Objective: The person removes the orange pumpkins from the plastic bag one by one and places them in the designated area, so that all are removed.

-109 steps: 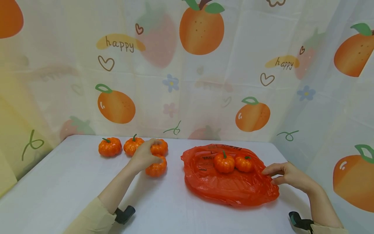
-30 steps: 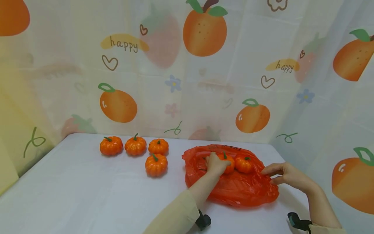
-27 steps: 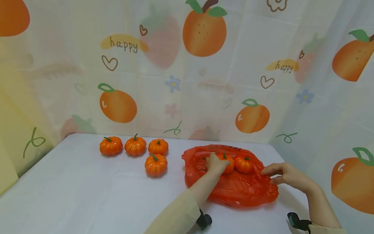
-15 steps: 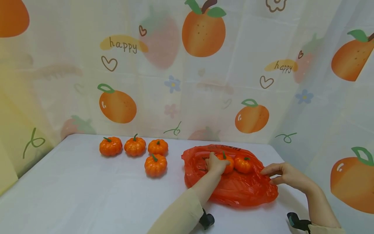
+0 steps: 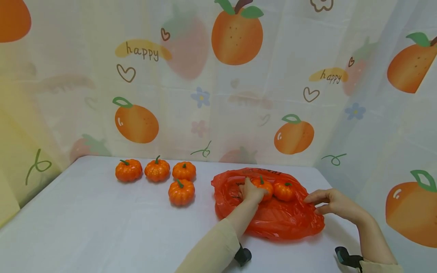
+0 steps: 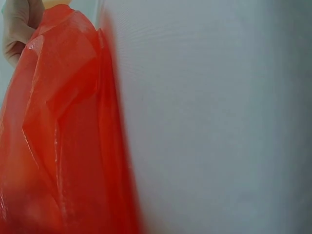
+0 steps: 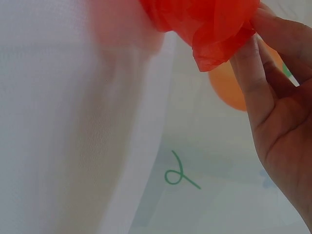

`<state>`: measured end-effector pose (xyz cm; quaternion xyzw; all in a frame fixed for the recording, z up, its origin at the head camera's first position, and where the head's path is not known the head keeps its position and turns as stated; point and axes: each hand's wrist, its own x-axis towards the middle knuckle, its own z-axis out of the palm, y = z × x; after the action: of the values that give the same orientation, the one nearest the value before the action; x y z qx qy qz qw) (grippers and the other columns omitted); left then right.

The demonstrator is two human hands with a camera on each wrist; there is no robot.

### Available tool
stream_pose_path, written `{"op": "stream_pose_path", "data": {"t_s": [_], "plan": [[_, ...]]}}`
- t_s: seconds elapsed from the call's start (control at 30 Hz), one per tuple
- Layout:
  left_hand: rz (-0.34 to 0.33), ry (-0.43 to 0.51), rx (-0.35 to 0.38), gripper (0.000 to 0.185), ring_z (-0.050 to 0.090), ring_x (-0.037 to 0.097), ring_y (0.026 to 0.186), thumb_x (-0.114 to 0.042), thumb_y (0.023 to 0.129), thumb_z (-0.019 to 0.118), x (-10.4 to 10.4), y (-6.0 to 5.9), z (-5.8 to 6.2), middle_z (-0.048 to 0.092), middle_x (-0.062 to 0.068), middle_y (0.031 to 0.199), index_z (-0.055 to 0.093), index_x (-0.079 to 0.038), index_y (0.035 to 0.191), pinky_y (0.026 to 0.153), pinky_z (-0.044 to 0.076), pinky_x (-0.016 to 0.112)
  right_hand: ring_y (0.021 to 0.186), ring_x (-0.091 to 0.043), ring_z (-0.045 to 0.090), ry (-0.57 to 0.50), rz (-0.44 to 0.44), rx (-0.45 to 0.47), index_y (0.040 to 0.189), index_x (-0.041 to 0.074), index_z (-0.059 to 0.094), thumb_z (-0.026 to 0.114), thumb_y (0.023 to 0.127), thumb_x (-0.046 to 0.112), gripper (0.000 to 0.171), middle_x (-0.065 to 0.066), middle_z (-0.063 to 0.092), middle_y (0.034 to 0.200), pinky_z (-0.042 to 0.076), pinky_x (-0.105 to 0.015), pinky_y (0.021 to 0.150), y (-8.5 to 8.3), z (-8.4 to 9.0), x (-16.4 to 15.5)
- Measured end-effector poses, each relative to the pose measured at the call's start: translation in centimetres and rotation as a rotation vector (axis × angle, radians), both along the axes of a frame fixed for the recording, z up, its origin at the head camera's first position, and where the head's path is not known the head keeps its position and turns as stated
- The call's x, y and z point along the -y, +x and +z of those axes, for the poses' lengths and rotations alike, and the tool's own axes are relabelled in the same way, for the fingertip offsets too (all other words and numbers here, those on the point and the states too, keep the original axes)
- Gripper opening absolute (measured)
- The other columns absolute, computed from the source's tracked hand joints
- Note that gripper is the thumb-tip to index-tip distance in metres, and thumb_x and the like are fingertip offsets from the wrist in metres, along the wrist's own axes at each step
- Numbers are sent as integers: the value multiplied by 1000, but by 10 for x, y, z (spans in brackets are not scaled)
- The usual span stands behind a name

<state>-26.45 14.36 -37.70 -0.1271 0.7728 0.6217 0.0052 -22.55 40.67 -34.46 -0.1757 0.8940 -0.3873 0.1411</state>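
A red plastic bag lies spread open on the table, with two small orange pumpkins, a left one and a right one, in its mouth. My left hand reaches into the bag and grips the left pumpkin, thumb across its front and fingers at its left side, partly hidden. Crumpled red film of the bag fills the left of the left wrist view. At the bag's right edge, my right hand pinches the film between thumb and fingers, as the right wrist view shows of this hand.
Several more pumpkins stand left of the bag: three in a back row, left, middle and right, and one in front. A fruit-printed curtain hangs behind the white table.
My left hand has moved right from the pumpkins on the table into the bag, then stayed nearly still over the last second. My right hand keeps its place at the bag's edge.
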Motion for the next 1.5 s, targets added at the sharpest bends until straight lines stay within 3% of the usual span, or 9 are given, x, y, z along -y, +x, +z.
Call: {"op": "stream_pose_path", "data": {"t_s": [0.23,0.37,0.53,0.8,1.5], "plan": [[10,-76,-34,80,44,43,121,-8,61,91,-1,-1,-3,53,27,125,54,0,132,113,31,52,97,5,62,-7,13,-8,120,-4,67,63,87,3,34,1,71,117,60,-27,77,0,0,-1],[5,-95,-46,77,47,40,123,-7,62,90,-2,-1,-5,56,25,123,55,1,130,115,30,51,97,5,62,-9,5,-1,120,-3,67,64,87,5,34,-4,70,119,60,-27,76,2,1,1],[-14,-76,-32,75,46,39,125,-6,64,88,-1,-1,-6,56,22,124,54,0,131,118,28,51,97,5,62,-10,4,6,120,-3,67,64,87,6,34,-10,69,121,60,-27,76,3,-1,2],[-33,-62,-20,76,45,40,127,-6,66,87,1,0,-5,54,23,127,53,-1,133,119,27,52,98,5,62,-22,17,10,121,-4,67,64,87,5,34,1,71,118,60,-27,77,1,-4,-2],[-116,-10,14,72,47,34,116,-4,72,83,12,9,6,51,16,128,50,-7,136,109,44,54,98,4,63,-33,29,9,121,-5,66,63,88,4,34,16,69,114,60,-28,77,0,-2,-3]]}}
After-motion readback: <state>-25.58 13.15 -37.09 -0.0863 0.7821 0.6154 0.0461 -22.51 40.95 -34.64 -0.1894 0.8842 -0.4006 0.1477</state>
